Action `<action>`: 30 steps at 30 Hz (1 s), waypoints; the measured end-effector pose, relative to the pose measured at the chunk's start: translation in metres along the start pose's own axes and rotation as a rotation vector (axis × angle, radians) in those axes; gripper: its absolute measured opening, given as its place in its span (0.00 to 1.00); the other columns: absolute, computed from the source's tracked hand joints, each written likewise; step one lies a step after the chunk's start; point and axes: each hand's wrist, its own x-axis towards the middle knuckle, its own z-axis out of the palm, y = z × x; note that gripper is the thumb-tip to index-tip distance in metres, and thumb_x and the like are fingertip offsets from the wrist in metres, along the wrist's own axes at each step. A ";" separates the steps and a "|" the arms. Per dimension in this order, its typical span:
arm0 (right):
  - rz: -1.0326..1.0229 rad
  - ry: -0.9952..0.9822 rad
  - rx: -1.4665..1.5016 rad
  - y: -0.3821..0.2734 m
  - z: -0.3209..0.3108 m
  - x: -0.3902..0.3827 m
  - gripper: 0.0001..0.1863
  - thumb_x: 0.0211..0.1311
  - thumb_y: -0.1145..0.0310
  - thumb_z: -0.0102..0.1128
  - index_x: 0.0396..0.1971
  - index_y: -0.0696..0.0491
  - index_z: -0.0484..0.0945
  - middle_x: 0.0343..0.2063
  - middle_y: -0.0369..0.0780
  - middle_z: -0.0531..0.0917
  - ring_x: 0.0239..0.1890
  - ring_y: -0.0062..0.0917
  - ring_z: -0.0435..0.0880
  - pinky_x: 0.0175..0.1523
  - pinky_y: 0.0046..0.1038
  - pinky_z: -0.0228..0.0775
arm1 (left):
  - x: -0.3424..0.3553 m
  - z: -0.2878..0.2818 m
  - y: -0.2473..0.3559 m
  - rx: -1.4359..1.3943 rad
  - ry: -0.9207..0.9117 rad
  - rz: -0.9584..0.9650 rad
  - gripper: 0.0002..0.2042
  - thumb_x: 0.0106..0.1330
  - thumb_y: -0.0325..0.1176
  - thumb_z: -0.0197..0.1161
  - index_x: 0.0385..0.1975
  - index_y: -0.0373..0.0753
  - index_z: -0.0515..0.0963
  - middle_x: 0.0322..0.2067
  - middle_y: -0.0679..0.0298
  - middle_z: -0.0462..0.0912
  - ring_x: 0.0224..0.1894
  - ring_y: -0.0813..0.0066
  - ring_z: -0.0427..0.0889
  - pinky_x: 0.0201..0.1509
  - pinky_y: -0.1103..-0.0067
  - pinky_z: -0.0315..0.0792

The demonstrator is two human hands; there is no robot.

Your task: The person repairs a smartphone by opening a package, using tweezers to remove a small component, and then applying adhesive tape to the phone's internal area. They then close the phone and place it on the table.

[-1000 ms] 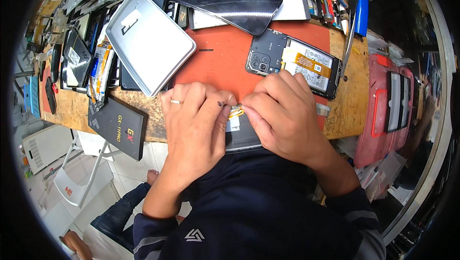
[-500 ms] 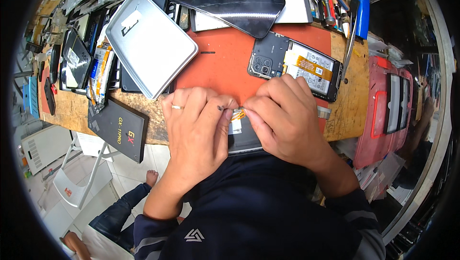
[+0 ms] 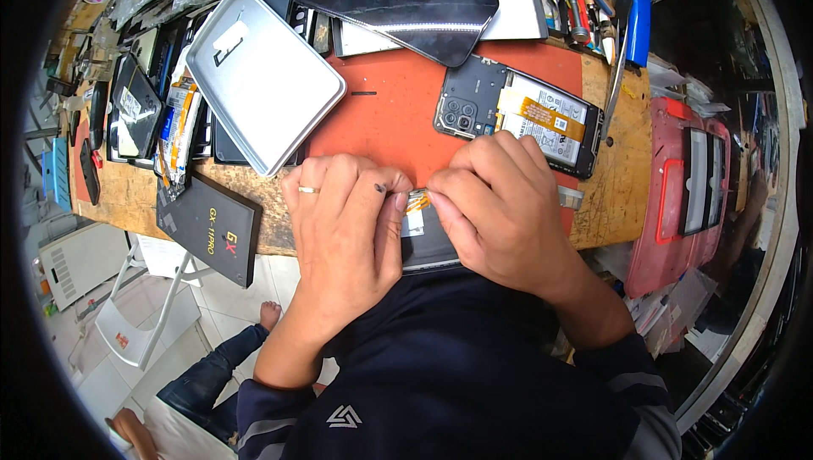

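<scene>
A dark, flat phone panel [image 3: 428,248] with a thin orange flex cable [image 3: 418,203] and a pale patch lies at the bench's front edge, close to my body. My left hand [image 3: 349,223], wearing a ring, has its fingers curled, with thumb and forefinger pinched at the panel's far edge. Across a small gap, my right hand [image 3: 500,214] pinches that same edge beside the cable. Both hands cover the panel's sides, and the exact spot under the fingertips is hidden. Beyond my right hand lies an opened phone [image 3: 470,104], its battery and a wide orange cable exposed.
An orange-red mat [image 3: 381,130] covers the wooden bench [image 3: 622,180]. A white tray [image 3: 262,87] leans at left, above a black box [image 3: 212,235]. A dark glass panel [image 3: 406,2] rests at the back, near tools [image 3: 584,11]. Someone's leg [image 3: 229,354] shows at lower left.
The view has shifted very slightly. Both hands keep their pinch at the panel's far edge, with only a tiny movement of the fingertips.
</scene>
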 end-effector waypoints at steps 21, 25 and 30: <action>-0.021 0.010 -0.010 0.001 0.001 0.000 0.12 0.55 0.76 0.77 0.38 0.52 0.85 0.35 0.36 0.79 0.35 0.32 0.78 0.42 0.37 0.64 | 0.002 0.000 -0.001 -0.024 0.012 0.021 0.09 0.64 0.24 0.72 0.43 0.43 0.85 0.39 0.62 0.79 0.47 0.57 0.76 0.59 0.62 0.62; -0.016 -0.003 0.000 0.001 0.000 0.000 0.12 0.55 0.77 0.76 0.39 0.52 0.85 0.35 0.37 0.79 0.36 0.33 0.78 0.42 0.37 0.65 | 0.000 0.000 -0.002 -0.027 0.018 0.026 0.09 0.65 0.24 0.72 0.43 0.42 0.86 0.40 0.63 0.80 0.46 0.58 0.77 0.58 0.62 0.63; -0.008 0.008 0.021 0.001 -0.001 0.000 0.13 0.52 0.79 0.75 0.39 0.53 0.85 0.36 0.38 0.80 0.37 0.34 0.79 0.43 0.38 0.66 | 0.005 -0.016 0.006 0.130 -0.038 0.121 0.09 0.65 0.26 0.72 0.43 0.41 0.86 0.38 0.63 0.79 0.43 0.59 0.78 0.51 0.64 0.69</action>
